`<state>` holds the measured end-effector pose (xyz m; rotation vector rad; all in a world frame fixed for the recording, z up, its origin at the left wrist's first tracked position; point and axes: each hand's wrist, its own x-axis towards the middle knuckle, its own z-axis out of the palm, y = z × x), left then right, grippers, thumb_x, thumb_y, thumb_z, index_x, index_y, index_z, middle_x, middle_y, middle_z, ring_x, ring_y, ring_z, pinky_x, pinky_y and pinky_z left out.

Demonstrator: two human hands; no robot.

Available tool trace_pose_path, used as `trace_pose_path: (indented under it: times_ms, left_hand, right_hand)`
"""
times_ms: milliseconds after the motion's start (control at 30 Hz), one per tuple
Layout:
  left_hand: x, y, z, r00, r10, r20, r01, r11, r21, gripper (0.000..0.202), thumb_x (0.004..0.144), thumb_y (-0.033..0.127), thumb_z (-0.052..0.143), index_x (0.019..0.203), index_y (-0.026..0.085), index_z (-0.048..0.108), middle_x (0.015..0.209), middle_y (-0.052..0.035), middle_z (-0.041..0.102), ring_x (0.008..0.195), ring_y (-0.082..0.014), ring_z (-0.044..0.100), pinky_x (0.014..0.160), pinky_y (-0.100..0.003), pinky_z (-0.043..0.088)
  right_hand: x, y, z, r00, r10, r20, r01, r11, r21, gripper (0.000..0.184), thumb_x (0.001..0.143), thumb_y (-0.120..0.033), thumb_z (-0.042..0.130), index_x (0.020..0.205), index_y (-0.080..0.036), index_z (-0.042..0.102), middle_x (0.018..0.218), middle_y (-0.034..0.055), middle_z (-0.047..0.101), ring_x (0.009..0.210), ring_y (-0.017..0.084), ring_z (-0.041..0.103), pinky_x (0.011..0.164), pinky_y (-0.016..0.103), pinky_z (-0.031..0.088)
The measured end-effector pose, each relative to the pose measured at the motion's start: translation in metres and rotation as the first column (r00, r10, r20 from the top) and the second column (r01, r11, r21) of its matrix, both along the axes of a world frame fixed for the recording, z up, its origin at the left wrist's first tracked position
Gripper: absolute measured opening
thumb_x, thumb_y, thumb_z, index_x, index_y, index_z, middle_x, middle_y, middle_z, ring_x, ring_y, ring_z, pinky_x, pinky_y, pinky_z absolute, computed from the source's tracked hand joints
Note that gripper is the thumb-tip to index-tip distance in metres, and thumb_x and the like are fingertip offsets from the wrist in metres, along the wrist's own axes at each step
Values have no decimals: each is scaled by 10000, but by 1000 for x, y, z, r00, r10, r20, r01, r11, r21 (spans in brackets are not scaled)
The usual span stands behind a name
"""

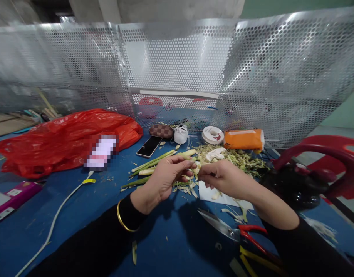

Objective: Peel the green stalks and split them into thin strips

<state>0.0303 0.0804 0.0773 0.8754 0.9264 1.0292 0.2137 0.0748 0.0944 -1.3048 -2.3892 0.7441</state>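
No legible text on any item

On a blue table [78,215], a red plastic bag [64,138] is spread at ten o'clock. A phone [149,146] is laid at twelve, green stalks [153,161] near centre, and scissors [220,226] at five.

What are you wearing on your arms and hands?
Both arms are in black long sleeves: the left sleeve ends just before the wrist, and the right sleeve is pushed up the forearm. A thin gold bangle circles the left wrist. The left hand and right hand are bare, with no gloves.
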Motion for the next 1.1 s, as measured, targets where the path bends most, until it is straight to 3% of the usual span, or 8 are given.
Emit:
trace_pose_path:
  times_ms: [233, 300, 433, 500, 600, 700, 1000, 1100]
  left_hand:
    - [1, 2, -5, 998, 19, 54, -16, 999, -48, 24, 756, 104, 705, 743, 111, 687, 687, -33, 678, 537, -83, 614, 482, -171, 471]
    - [1, 3, -4, 998, 18, 64, -14, 999, -52, 30, 765, 112, 702, 743, 111, 682, 669, -29, 667, 530, -83, 610, 485, -173, 478]
    - [-1, 1, 2, 996, -82, 30, 83, 995, -59, 27, 785, 123, 678, 788, 96, 681, 712, -49, 676, 542, -81, 614, 497, -165, 472]
    - [-2, -1, 4, 990, -136, 29, 137, 988, -77, 87, 810, 174, 658, 817, 93, 687, 756, -62, 684, 550, -82, 618, 495, -166, 464]
    - [-1, -2, 3, 988, -150, 31, 152, 984, -87, 142, 794, 247, 681, 795, 105, 687, 718, -41, 664, 526, -81, 601, 497, -180, 460]
    - [0, -3, 0, 991, -134, -1, 133, 989, -67, 135, 712, 215, 747, 695, 122, 650, 646, -12, 636, 493, -75, 567, 505, -197, 458]
    - [2, -4, 2, 976, -152, -155, 144, 987, -66, 134, 665, 142, 715, 599, 146, 599, 516, 23, 553, 458, -88, 534, 485, -218, 431]
    - [1, -5, 1, 959, -186, -216, 182, 983, -38, 90, 656, 150, 708, 611, 140, 630, 535, 8, 575, 474, -94, 539, 490, -227, 441]
  right_hand:
    - [9, -1, 9, 997, 78, 14, -76, 993, -87, 199, 831, -161, 500, 751, -187, 681, 631, 3, 674, 566, 141, 613, 534, 240, 434]
    - [11, 1, 8, 997, 71, -16, -72, 997, -34, 193, 855, -217, 517, 794, -195, 699, 695, 16, 694, 633, 158, 628, 593, 263, 461]
    - [11, 9, 0, 962, -57, -266, 111, 975, 192, 249, 896, -312, 521, 1069, -217, 672, 1004, 67, 702, 910, 206, 633, 810, 339, 481]
    - [8, 13, -5, 945, -6, -328, 78, 975, 209, 262, 892, -288, 534, 1120, -227, 649, 1091, 69, 680, 1013, 210, 612, 896, 357, 453]
    - [5, 16, -10, 949, 39, -314, 6, 990, 141, 170, 883, -286, 550, 948, -202, 683, 959, 55, 700, 922, 202, 630, 852, 342, 456]
    - [3, 15, -12, 957, -20, -289, 61, 989, 135, 174, 874, -303, 559, 792, -183, 655, 776, 30, 675, 762, 181, 611, 725, 303, 451]
    - [-1, 10, -8, 979, -85, -184, 156, 897, 414, 152, 870, -186, 538, 753, -188, 636, 783, 45, 669, 771, 190, 590, 723, 305, 398]
    - [-2, 10, -9, 978, -84, -191, 133, 956, 261, 188, 882, -244, 527, 754, -186, 652, 784, 42, 657, 764, 181, 575, 709, 306, 394]
